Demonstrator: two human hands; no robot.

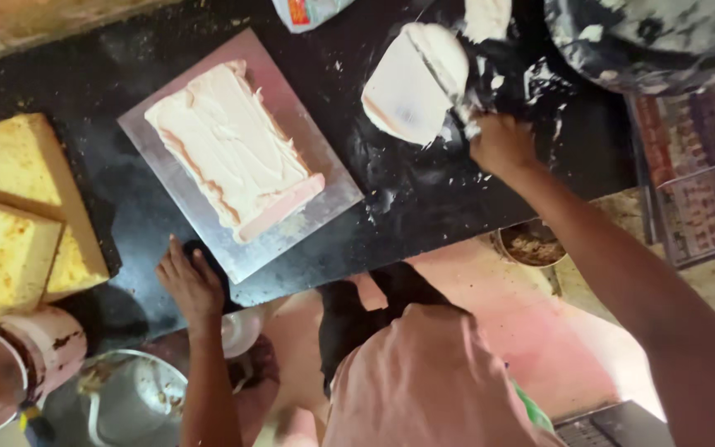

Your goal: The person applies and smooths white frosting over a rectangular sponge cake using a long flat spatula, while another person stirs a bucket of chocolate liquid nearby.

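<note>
A rectangular cake [233,147] covered in white cream, with pink sponge showing at its near end, lies on a grey square board [324,178] on a black counter. My left hand [188,281] rests flat on the counter's near edge, just below the board's corner, holding nothing. My right hand [500,142] reaches to the far right and grips a palette knife [444,70] whose blade lies against a second cake piece [411,83], also coated in white cream. Cream smears the counter around it.
Yellow sponge slabs [14,219] are stacked at the left. A pink-stained cup [10,360] and a metal bowl [130,397] sit at lower left. A cream-smeared dark bowl [647,37] is at top right, a small tin [531,244] below the counter, and a wire rack [697,174] at right.
</note>
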